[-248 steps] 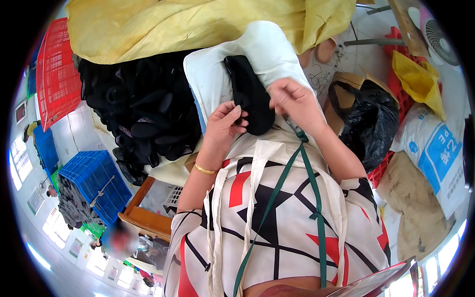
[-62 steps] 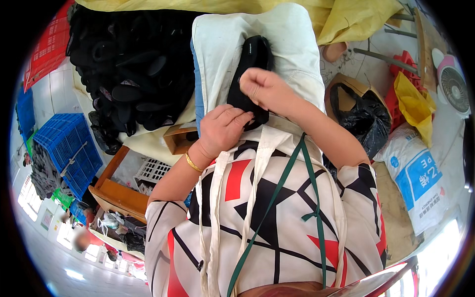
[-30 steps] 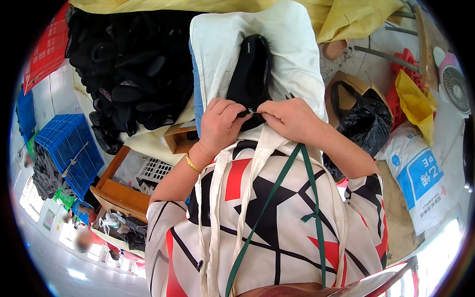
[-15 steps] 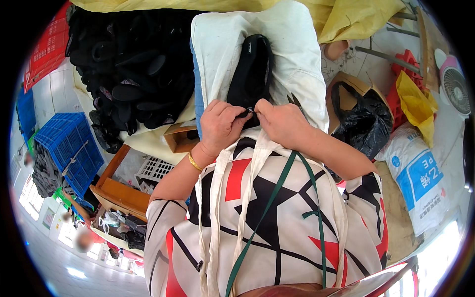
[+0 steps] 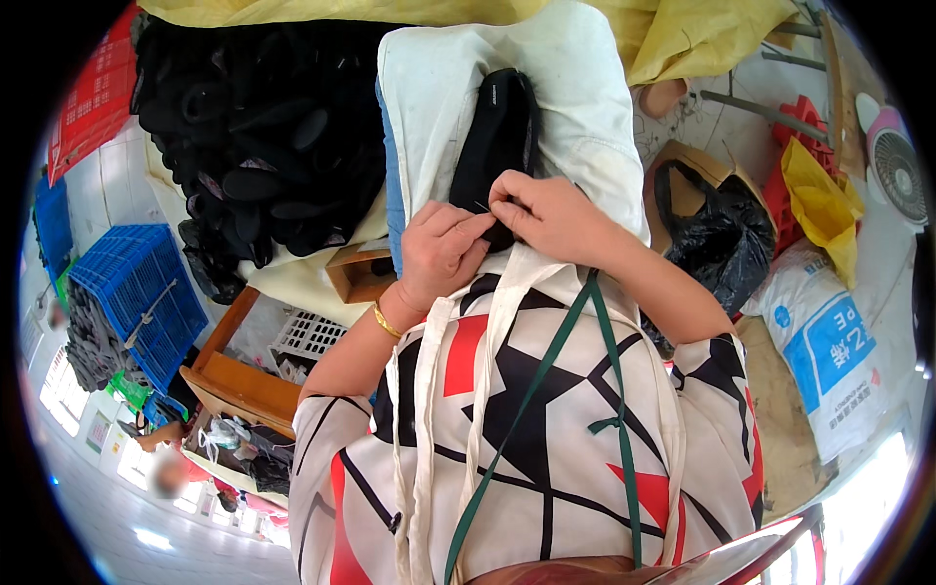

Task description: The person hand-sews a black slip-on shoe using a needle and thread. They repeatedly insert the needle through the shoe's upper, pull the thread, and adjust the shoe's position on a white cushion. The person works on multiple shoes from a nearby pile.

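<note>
A black slip-on shoe [image 5: 492, 127] lies on a white cloth [image 5: 590, 127] in front of me, its near end toward my body. My left hand [image 5: 439, 249] is closed with its fingertips pinched on the shoe's near end. Just above and to the right, my right hand [image 5: 546, 214] is curled, thumb and forefinger pressed together over the shoe. A thin pale line, perhaps a needle or thread, shows between the hands; I cannot tell which. What the right fingers hold is too small to make out.
A big heap of black shoes [image 5: 263, 146] lies at the left. Farther left stands a blue plastic crate [image 5: 136, 283]. A wooden drawer [image 5: 244, 385] is beside my left arm. At right are a black plastic bag [image 5: 726, 239], a white sack [image 5: 819, 341] and a fan [image 5: 895, 166].
My right hand has risen slightly, away from the left fingertips. The left hand has stayed near the shoe's end. My right hand and forearm now cover most of the dark pointed snips seen earlier.
</note>
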The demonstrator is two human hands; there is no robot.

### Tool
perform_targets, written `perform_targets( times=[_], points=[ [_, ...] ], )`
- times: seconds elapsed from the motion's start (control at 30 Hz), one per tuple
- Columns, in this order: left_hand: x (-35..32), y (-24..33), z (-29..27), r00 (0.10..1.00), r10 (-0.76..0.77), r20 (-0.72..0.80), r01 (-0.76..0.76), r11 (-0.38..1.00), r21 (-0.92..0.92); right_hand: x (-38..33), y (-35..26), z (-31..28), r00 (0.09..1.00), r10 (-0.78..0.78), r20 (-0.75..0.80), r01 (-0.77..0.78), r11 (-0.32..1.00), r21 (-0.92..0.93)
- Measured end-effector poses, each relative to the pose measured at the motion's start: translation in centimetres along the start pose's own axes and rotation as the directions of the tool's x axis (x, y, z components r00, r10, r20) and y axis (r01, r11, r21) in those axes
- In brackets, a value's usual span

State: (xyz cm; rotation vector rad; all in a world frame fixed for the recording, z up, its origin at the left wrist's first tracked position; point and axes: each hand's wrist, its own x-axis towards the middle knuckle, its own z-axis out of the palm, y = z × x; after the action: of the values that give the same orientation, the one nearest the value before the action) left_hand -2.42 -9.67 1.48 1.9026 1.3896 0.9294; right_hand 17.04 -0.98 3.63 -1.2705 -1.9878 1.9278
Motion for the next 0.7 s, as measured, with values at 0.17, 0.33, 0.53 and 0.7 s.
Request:
perform_targets(
  times=[0.17,0.33,0.53,0.7],
  points=[
    [0.1,-0.1,-0.1,0.999,0.038,0.019,-0.038,0.998,0.043,0.6,0.2,-0.6,0.970,-0.237,-0.047,0.222,0.951,-0.214],
    [0.0,-0.6,0.0,0.998,0.065,0.026,-0.066,0.996,0.056,1.2,0.2,0.3,0.975,-0.219,0.030,0.211,0.886,-0.413],
    [-0.1,-0.7,0.7,0.993,0.112,0.028,-0.114,0.991,0.075,2.9,-1.4,2.1,0.852,-0.420,-0.314,0.404,0.907,-0.117],
    [0.2,-0.6,0.1,0.997,0.027,0.067,-0.032,0.997,0.076,3.0,-2.2,-0.8,0.977,0.196,0.085,-0.208,0.784,0.585]
  ],
)
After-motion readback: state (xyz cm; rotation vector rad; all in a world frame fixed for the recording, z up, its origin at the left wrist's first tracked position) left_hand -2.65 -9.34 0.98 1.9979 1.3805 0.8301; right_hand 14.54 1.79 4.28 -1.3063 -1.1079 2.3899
